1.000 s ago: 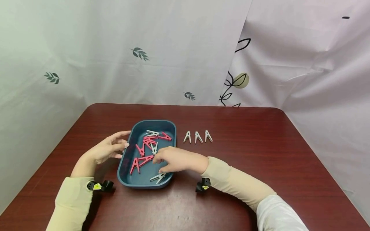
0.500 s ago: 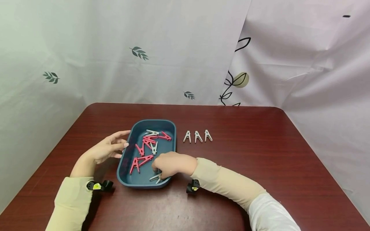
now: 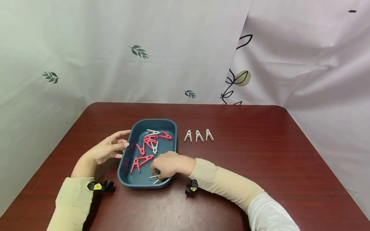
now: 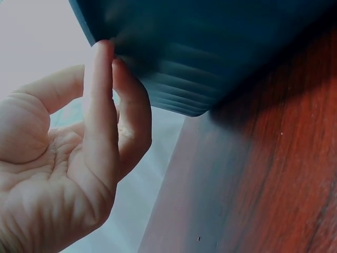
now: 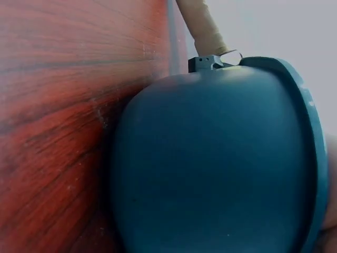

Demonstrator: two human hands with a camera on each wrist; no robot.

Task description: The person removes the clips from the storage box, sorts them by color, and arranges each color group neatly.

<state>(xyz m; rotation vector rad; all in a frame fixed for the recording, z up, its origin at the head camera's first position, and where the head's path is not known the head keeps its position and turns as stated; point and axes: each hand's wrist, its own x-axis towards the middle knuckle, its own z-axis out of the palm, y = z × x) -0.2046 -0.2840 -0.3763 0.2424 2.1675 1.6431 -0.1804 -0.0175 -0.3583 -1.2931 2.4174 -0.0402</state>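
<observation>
A dark blue plastic tub (image 3: 124,179) holds several pink clothespins (image 3: 136,164) and a few white clothespins (image 3: 154,148). My left hand (image 3: 99,150) touches the tub's left side with its fingertips; the left wrist view shows these fingers (image 4: 100,100) bent against the outer wall. Reaching over the right rim, my right hand (image 3: 167,166) pinches a white clothespin (image 3: 154,177) at the tub's near right corner. Its fingertips and part of that clothespin are hidden. In the right wrist view the tub's outer wall (image 5: 210,158) covers most of my right hand.
Three white clothespins (image 3: 198,136) stand in a row on the reddish-brown table (image 3: 245,141), right of the tub. Behind the table hangs a pale curtain (image 3: 173,48) with leaf prints.
My right hand has moved down and toward the near corner of the tub, and its fingers have closed on the white clothespin there. My left hand stays at the tub's side.
</observation>
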